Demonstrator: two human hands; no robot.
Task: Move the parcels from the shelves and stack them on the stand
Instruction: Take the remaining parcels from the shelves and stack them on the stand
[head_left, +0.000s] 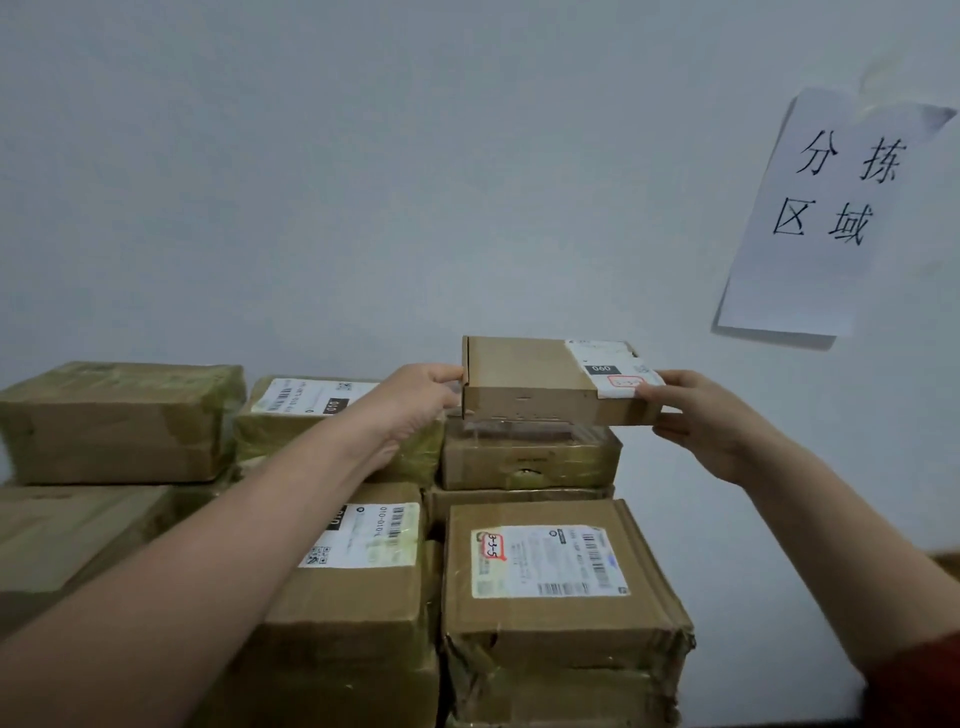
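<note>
A flat brown cardboard parcel with a white label at its right end is held level between both hands. My left hand grips its left end and my right hand grips its right end. It sits just on or barely above a taped brown parcel at the top of the stack; I cannot tell if they touch. The stand under the stack is hidden.
Several taped cardboard parcels fill the pile: a large one with a label marked 3-3-5 at front right, one under my left forearm, a box at back left. A white wall carries a paper sign at right.
</note>
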